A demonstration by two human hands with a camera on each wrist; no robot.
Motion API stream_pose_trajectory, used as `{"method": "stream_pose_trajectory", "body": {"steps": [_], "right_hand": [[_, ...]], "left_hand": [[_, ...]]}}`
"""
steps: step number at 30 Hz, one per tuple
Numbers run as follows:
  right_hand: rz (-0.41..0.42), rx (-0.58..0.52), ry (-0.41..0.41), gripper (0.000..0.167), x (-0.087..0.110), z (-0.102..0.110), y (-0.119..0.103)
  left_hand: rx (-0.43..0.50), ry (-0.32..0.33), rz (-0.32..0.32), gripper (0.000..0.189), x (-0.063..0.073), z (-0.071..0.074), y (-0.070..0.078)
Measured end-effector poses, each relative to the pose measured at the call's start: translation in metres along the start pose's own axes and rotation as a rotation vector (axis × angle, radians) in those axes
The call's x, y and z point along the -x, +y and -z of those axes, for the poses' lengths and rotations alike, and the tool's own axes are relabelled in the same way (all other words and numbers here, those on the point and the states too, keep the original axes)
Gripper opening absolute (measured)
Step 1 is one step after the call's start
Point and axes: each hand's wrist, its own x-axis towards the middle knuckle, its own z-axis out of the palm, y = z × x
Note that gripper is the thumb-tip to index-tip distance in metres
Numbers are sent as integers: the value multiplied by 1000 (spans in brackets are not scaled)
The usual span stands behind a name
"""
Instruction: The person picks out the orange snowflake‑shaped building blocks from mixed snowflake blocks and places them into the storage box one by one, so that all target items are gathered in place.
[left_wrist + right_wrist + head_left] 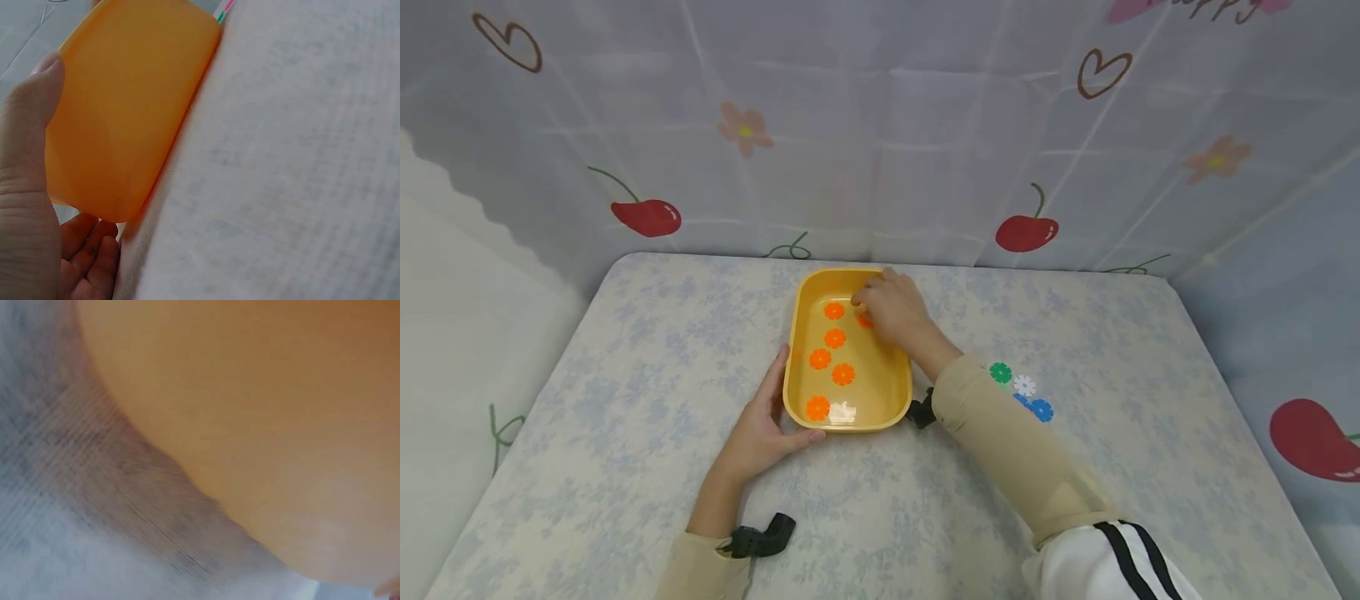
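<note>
within head view only, orange discs [843, 374]

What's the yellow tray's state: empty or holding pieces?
Holding pieces, not full: orange discs lie scattered inside the yellow tray, its bare bottom showing between them. The right hand partly hides one.

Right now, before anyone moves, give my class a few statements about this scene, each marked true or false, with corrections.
1. The right hand is at the far end of the tray. True.
2. The left hand is away from the tray. False: it holds the tray's near left corner.
3. The green piece and white piece lie right of the tray. True.
4. The blue pieces are inside the tray. False: the blue pieces lie on the table.
5. Orange pieces lie in the tray. True.
</note>
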Motion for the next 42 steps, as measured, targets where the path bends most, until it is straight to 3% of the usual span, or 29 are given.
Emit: {"method": "stream_pose_trajectory", "body": {"steps": [2,7,10,18,22,25,33,42], "right_hand": [[-7,-81,45,23,6,6,6],[-7,-248,191,22,31,27,36],[-41,-309,214,22,52,32,61],[-229,-358,41,26,124,25,107],[-233,-357,-68,25,153,11,113],[-209,-328,-92,22,168,0,112],[-198,-292,-101,36,184,-15,105],[-195,-437,-132,16,187,-19,101]], "left_hand": [[-10,1,-2,120,0,-1,-1],[-27,12,1,120,1,-1,-1],[-24,14,-2,121,0,-1,-1],[-28,13,12,121,1,-1,-2],[-29,13,14,120,1,0,-3],[-23,9,4,120,0,-1,-4],[-14,8,0,121,-2,-1,-4],[8,10,-6,121,0,-2,-2]]}}
